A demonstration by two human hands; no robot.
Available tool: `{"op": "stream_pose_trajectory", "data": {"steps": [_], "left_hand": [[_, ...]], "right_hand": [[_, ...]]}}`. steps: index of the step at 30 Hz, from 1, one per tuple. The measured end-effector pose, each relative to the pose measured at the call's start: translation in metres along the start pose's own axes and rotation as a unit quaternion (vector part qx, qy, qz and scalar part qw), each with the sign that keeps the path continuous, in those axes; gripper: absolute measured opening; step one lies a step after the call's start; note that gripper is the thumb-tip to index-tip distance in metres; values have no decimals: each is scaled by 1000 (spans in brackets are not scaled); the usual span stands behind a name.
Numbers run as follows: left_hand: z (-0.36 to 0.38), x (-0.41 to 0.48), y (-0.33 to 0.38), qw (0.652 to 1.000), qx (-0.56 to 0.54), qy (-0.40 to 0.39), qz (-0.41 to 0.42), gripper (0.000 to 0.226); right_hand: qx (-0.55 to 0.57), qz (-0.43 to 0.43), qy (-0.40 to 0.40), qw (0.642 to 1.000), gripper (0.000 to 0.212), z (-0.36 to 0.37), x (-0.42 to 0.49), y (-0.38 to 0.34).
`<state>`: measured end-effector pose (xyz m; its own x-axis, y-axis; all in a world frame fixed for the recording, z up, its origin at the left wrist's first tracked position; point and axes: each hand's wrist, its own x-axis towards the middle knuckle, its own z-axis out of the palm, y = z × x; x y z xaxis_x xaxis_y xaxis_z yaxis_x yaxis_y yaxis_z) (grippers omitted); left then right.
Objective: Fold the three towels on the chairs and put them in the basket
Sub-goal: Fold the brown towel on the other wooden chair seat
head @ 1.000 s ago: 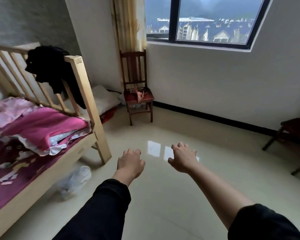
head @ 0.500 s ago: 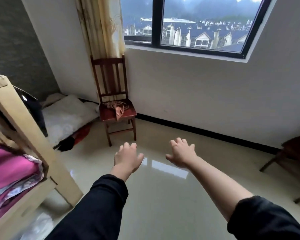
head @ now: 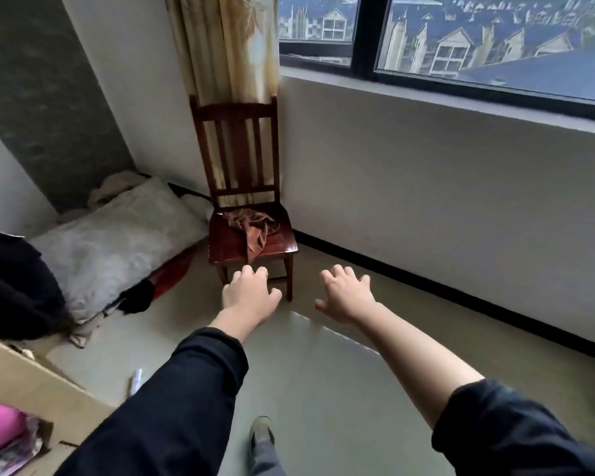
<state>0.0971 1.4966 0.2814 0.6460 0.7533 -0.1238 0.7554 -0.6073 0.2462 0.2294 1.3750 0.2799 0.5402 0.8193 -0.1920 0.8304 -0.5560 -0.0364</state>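
Note:
A crumpled brownish-pink towel (head: 253, 226) lies on the seat of a dark red wooden chair (head: 236, 139) that stands in the corner under the curtain. Part of the towel hangs over the seat's front edge. My left hand (head: 249, 295) is stretched out in front of the chair's front edge, fingers relaxed, holding nothing. My right hand (head: 347, 295) reaches forward to the right of the chair, fingers spread, also empty. Neither hand touches the towel. No basket is in view.
A wooden bed frame (head: 42, 389) with pink bedding (head: 0, 427) and dark clothing (head: 14, 286) stands at the left. A white cushion (head: 117, 242) lies on the floor beside the chair. The wall with a window (head: 461, 36) runs along the right. My foot (head: 261, 432) is on the tiled floor.
I have walked toward the corner chair, which is now much closer and larger. The bed has slid off to the left, and the second chair at the right has left the view.

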Motion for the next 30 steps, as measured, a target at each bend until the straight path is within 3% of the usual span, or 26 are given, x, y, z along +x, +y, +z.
{"op": "stream_pose_trajectory", "data": {"steps": [20,30], "left_hand": [[23,429,-46,983,-93,-89,-127,39],[85,553,-79,952,-135,-125,-245,36]], "right_hand": [[25,-38,-103,994,42,-1,469,17],[30,-61,-202,977,41,55,624,26]]}}
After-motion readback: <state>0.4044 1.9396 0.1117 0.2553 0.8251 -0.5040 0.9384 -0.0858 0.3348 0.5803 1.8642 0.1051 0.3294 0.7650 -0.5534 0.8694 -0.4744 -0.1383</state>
